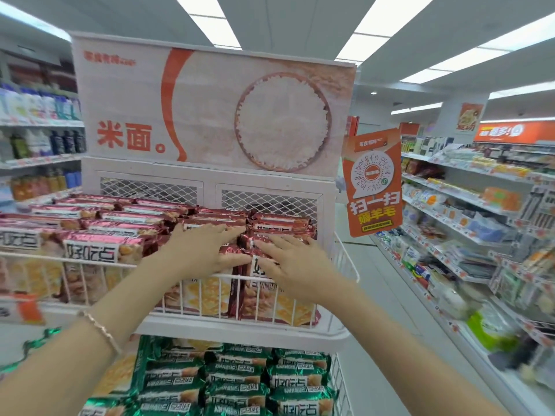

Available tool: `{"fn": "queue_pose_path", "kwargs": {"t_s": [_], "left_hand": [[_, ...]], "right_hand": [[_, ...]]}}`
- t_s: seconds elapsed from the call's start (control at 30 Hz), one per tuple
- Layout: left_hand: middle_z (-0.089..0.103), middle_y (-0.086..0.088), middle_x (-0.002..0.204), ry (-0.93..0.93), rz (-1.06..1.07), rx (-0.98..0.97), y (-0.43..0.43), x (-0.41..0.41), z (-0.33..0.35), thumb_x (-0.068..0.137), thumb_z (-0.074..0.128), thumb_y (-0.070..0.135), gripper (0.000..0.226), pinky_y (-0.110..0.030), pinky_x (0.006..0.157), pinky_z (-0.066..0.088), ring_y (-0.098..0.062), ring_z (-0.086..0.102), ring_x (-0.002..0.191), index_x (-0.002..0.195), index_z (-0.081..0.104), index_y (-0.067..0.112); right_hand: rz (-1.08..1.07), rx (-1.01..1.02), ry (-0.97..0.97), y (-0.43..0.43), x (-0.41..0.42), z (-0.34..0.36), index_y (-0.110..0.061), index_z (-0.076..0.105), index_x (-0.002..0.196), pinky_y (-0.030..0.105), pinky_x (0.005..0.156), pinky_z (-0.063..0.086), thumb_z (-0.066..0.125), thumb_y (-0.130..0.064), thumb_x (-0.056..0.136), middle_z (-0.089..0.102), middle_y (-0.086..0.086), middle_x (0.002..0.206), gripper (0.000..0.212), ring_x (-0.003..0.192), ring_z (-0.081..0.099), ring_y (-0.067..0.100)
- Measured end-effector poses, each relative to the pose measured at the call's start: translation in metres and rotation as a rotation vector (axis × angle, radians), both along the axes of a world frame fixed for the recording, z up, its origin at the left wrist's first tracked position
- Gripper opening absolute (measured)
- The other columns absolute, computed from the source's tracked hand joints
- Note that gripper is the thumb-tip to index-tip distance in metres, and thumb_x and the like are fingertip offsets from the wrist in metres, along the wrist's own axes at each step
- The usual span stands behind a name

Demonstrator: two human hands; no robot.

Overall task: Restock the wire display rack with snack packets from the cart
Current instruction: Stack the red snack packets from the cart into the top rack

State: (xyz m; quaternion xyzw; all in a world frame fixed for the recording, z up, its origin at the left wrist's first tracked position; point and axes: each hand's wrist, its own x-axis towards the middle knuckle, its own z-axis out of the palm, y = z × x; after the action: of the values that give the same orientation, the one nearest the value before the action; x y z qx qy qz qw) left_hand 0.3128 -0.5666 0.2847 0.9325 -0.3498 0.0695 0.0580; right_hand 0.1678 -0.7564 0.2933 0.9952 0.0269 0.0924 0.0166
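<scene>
A white wire display rack [339,259] stands in front of me, its upper basket full of brown-red snack packets [282,226] at the right and pink ones [102,238] at the left. My left hand [207,250] lies flat with straight fingers on the brown-red packets near the front of the basket. My right hand [288,265] presses flat beside it on the same stack, fingers spread. Neither hand grips a packet. The lower tier holds green snack packets [234,382]. No cart is in view.
A large rice poster board [210,103] tops the rack. An orange QR sign [375,184] hangs off its right side. Stocked shelves [468,229] line the aisle at the right, drink shelves [39,139] at the left. Floor runs between rack and right shelves.
</scene>
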Motion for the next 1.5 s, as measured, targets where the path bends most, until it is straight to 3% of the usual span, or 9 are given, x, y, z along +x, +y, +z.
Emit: {"fn": "queue_pose_path", "kwargs": {"t_s": [0.17, 0.33, 0.5, 0.6, 0.77, 0.9, 1.0, 1.2, 1.5], "left_hand": [[0.016, 0.011, 0.164, -0.010, 0.069, 0.158, 0.000, -0.042, 0.023, 0.066, 0.006, 0.093, 0.098, -0.062, 0.117, 0.015, -0.017, 0.021, 0.150, 0.153, 0.005, 0.050], [0.036, 0.005, 0.157, -0.201, -0.009, -0.089, 0.036, -0.064, 0.012, 0.092, 0.029, 0.073, 0.070, -0.049, 0.121, 0.015, -0.015, 0.031, 0.145, 0.150, 0.035, 0.034], [0.068, -0.002, 0.112, -0.529, -0.052, -0.475, 0.138, -0.080, -0.032, 0.087, 0.063, 0.020, 0.028, -0.035, 0.092, 0.048, -0.021, 0.062, 0.106, 0.114, 0.068, 0.013], [0.068, -0.002, 0.104, -0.498, 0.083, -0.444, 0.221, -0.092, -0.062, 0.084, 0.065, 0.010, 0.023, -0.035, 0.076, 0.055, -0.022, 0.064, 0.095, 0.107, 0.068, 0.012], [0.063, 0.001, 0.114, -0.234, 0.492, -0.345, 0.383, -0.132, -0.137, 0.091, 0.060, 0.019, 0.019, -0.029, 0.061, 0.039, -0.025, 0.061, 0.094, 0.109, 0.066, 0.017], [0.058, 0.000, 0.110, -0.006, 0.773, -0.209, 0.518, -0.194, -0.201, 0.092, 0.056, 0.021, 0.017, -0.033, 0.071, 0.046, -0.024, 0.059, 0.100, 0.107, 0.063, 0.018], [0.058, -0.003, 0.102, 0.137, 0.963, -0.141, 0.589, -0.242, -0.238, 0.087, 0.056, 0.024, 0.016, -0.038, 0.080, 0.050, -0.027, 0.056, 0.102, 0.098, 0.066, 0.018], [0.065, -0.003, 0.098, 0.422, 1.284, -0.290, 0.660, -0.305, -0.303, 0.087, 0.056, 0.025, 0.014, -0.035, 0.075, 0.051, -0.025, 0.061, 0.094, 0.092, 0.066, 0.017], [0.066, 0.001, 0.106, 0.629, 1.371, -0.382, 0.693, -0.280, -0.378, 0.089, 0.054, 0.014, 0.018, -0.036, 0.083, 0.053, -0.023, 0.061, 0.099, 0.102, 0.066, 0.019]], "right_hand": [[0.008, -0.027, 0.015, -0.005, 0.007, -0.001, -0.044, 0.011, 0.156, 0.054, 0.123, 0.008, 0.013, -0.057, 0.104, 0.010, -0.010, 0.167, 0.054, 0.154, 0.009, 0.015], [-0.042, -0.203, -0.077, 0.007, -0.004, 0.003, -0.037, 0.018, 0.157, 0.061, 0.121, -0.001, 0.023, -0.048, 0.107, 0.020, -0.006, 0.165, 0.052, 0.153, 0.012, 0.023], [0.312, -0.171, -0.596, 0.094, -0.014, -0.036, -0.011, 0.064, 0.122, 0.048, 0.112, 0.032, 0.070, -0.015, 0.082, 0.060, 0.014, 0.133, 0.040, 0.123, 0.055, 0.033], [0.511, -0.052, -0.623, 0.175, -0.004, -0.071, -0.006, 0.069, 0.109, 0.046, 0.098, 0.046, 0.075, -0.006, 0.075, 0.066, 0.014, 0.120, 0.034, 0.110, 0.061, 0.032], [0.724, 0.090, -0.336, 0.330, 0.013, -0.145, -0.004, 0.072, 0.098, 0.049, 0.091, 0.054, 0.078, -0.005, 0.070, 0.068, 0.018, 0.115, 0.028, 0.104, 0.065, 0.037], [0.858, 0.127, -0.071, 0.452, 0.007, -0.212, -0.009, 0.074, 0.087, 0.042, 0.081, 0.056, 0.081, -0.003, 0.053, 0.071, 0.017, 0.108, 0.034, 0.091, 0.070, 0.035], [0.870, 0.165, 0.168, 0.527, -0.010, -0.260, -0.007, 0.073, 0.102, 0.047, 0.091, 0.053, 0.070, -0.004, 0.072, 0.064, 0.019, 0.124, 0.031, 0.108, 0.064, 0.040], [0.953, 0.055, 0.478, 0.633, -0.036, -0.336, -0.006, 0.064, 0.128, 0.045, 0.104, 0.043, 0.049, -0.019, 0.098, 0.054, 0.015, 0.137, 0.036, 0.127, 0.051, 0.034], [0.784, -0.025, 1.034, 0.683, 0.002, -0.429, -0.013, 0.058, 0.136, 0.040, 0.110, 0.042, 0.047, -0.022, 0.101, 0.053, 0.010, 0.145, 0.038, 0.131, 0.051, 0.027]]}}
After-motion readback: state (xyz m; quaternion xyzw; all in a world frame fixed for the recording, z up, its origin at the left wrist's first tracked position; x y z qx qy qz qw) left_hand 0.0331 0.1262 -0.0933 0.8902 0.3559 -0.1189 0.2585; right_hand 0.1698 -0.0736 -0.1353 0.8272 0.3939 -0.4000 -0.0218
